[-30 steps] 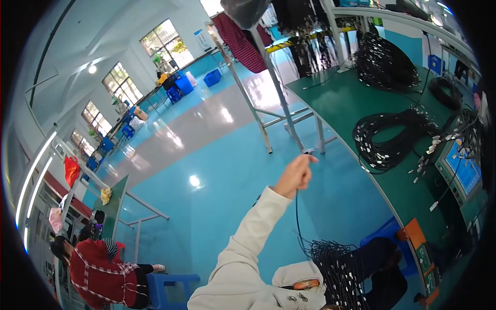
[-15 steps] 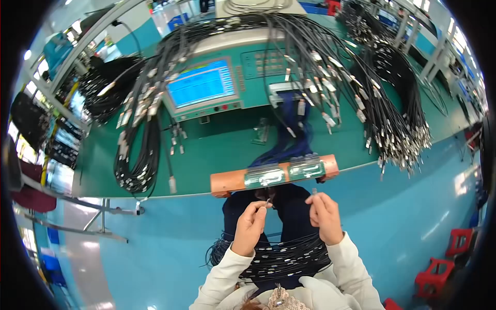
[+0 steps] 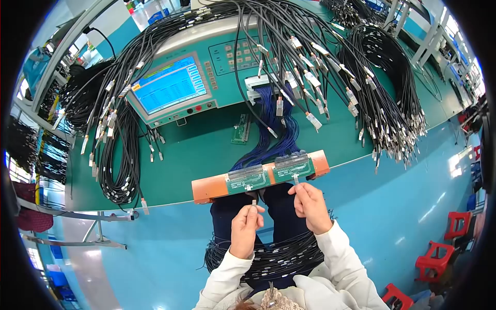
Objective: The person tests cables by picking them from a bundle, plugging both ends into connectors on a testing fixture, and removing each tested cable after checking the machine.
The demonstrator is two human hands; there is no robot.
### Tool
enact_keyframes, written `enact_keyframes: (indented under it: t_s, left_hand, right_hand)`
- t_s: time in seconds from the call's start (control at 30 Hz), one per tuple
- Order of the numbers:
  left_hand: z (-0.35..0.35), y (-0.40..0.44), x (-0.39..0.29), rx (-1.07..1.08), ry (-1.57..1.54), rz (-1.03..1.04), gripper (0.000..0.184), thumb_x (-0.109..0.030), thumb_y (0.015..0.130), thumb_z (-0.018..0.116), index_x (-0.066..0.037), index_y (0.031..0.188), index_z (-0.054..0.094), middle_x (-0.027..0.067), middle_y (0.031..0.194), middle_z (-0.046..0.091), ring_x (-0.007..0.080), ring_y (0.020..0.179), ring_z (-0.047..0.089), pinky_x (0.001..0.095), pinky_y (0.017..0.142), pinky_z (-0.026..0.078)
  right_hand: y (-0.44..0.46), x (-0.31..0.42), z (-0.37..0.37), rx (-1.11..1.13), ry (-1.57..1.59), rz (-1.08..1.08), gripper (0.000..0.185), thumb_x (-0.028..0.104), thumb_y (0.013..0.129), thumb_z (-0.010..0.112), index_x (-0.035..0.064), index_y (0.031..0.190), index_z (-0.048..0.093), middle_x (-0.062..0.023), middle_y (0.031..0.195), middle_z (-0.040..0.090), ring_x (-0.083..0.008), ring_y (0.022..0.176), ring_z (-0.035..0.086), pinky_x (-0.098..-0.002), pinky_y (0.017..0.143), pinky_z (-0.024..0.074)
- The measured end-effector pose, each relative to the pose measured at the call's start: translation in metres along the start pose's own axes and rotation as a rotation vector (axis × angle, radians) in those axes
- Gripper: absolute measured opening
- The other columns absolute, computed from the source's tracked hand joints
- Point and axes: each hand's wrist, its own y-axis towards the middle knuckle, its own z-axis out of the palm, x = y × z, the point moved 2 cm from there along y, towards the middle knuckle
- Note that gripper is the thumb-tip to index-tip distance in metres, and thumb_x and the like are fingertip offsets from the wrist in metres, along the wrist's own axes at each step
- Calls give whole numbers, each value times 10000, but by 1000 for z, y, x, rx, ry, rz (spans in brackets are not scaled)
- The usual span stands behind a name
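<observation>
In the head view, I see the person's left hand (image 3: 245,228) pinching a small plug (image 3: 253,203) between thumb and fingertips, just short of the orange block (image 3: 207,192) at the bench (image 3: 181,147) edge. The right hand (image 3: 312,205) pinches another plug (image 3: 296,180) up at the right-hand circuit board (image 3: 292,168); whether it's seated, I can't tell. Black cables (image 3: 268,261) lie bundled across dark trousers (image 3: 282,213), and a tester (image 3: 226,89) with a lit screen (image 3: 168,85) stands beyond.
</observation>
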Motion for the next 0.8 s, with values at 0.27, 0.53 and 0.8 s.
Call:
enact_keyframes:
  t_s: [0.27,0.53,0.8]
  left_hand:
    - [0,4,3,-3,-99,-21,238,-202,985,418,-9,936,549,8,655,495,49,567,366,204,548,313]
    - [-1,14,2,27,-289,-40,214,-163,985,396,5,954,525,50,675,540,57,543,326,225,553,318]
    - [0,22,0,75,-370,-43,226,-164,990,386,12,948,520,77,689,579,47,517,315,211,531,314]
  right_hand:
    - [4,2,-1,43,88,55,246,202,978,430,-5,902,540,32,510,370,-34,410,273,-204,375,204]
    - [5,3,3,37,73,34,225,191,979,424,9,894,525,29,501,357,-30,403,247,-194,365,189]
    - [6,5,3,36,58,48,214,175,978,414,10,889,519,28,502,359,-30,402,242,-196,368,186]
